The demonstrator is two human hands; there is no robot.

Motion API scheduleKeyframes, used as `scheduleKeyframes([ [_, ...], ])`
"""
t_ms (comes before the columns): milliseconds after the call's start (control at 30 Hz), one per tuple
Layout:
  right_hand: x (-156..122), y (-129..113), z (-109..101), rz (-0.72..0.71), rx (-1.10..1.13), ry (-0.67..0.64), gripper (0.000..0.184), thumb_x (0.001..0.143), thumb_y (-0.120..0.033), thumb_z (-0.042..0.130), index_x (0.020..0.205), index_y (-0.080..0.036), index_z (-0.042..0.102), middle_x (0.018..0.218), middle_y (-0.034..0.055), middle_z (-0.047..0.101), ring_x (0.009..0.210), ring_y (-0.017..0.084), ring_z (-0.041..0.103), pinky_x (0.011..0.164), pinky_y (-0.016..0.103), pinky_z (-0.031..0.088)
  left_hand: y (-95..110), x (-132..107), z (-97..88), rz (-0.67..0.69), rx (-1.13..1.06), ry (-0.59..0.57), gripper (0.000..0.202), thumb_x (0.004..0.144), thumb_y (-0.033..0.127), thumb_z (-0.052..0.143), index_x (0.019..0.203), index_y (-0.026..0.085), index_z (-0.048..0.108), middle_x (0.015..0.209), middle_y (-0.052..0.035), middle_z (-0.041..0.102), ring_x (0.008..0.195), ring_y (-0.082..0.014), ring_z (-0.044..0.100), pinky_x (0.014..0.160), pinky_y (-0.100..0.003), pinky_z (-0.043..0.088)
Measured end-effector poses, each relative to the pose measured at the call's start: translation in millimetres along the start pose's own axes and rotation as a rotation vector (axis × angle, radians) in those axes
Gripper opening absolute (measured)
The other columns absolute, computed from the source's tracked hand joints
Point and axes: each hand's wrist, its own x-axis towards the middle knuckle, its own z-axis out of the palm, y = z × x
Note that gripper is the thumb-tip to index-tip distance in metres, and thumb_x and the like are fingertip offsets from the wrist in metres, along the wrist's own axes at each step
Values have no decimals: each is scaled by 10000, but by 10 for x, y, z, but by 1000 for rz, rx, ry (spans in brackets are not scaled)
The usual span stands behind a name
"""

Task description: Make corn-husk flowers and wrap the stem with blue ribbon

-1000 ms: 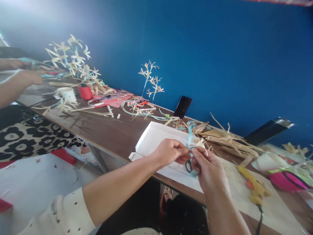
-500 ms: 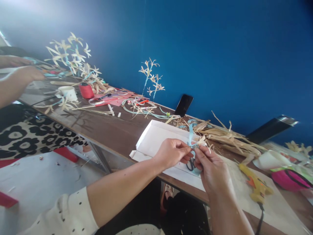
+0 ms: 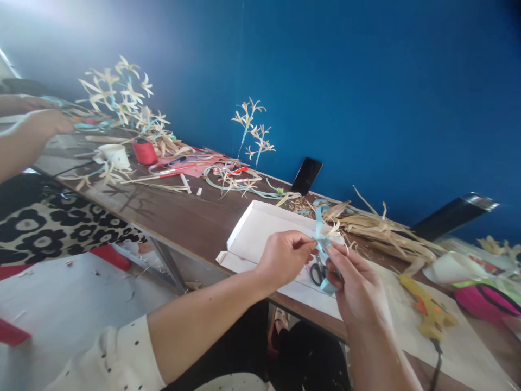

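Note:
My left hand [image 3: 287, 258] is closed in a pinch on one side of a pale husk flower stem wrapped in light-blue tape [image 3: 319, 217]. From the other side, my right hand [image 3: 352, 277] pinches the same wrapped stem with thumb and forefinger. Cream petals of the husk flower [image 3: 334, 228] show above the right fingertips. More blue tape hangs under the hands. Black-handled scissors [image 3: 316, 275] lie just below, on an open white box [image 3: 260, 225]. The exact contact of the fingertips is partly hidden.
Dried husks [image 3: 378, 231] lie behind my right hand, and a yellow glue gun [image 3: 433, 315] rests to the right. A phone [image 3: 307, 176] leans on the blue wall. Leftward are finished flowers [image 3: 122, 92], a red thread spool [image 3: 144, 152] and a co-worker's hand [image 3: 52, 122].
My fingers have shifted slightly around the stem and come a little apart. More of the scissors and of the hanging blue tape now shows beneath them.

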Motion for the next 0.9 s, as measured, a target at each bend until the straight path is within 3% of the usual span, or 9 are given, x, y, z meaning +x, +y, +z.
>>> scheduleKeyframes([
  [233,0,33,29,7,-29,83,350,593,-363,802,858,-155,709,522,-46,443,424,47,316,365,188,201,-31,-27,-14,249,283,81,230,843,322,510,803,166,675,741,-26,678,675,-126,602,619,-216,449],
  [500,-31,64,66,-66,-100,123,339,613,-379,786,873,-171,719,593,-27,517,488,68,393,410,195,289,-45,-57,-34,594,731,189,271,887,232,416,766,186,655,760,-46,676,772,-151,610,729,-253,436],
  [733,-89,84,119,-122,-203,231,381,650,-416,755,947,-180,717,563,-40,543,482,85,430,444,211,338,-63,-66,2,698,921,229,199,862,200,437,781,174,618,691,-48,636,706,-159,584,668,-267,417],
  [900,-124,179,211,-214,-207,377,352,682,-430,724,927,-177,724,818,25,684,785,190,610,683,273,476,-46,-68,70,682,921,248,210,872,225,429,794,178,619,710,-46,641,723,-164,587,653,-270,408],
])
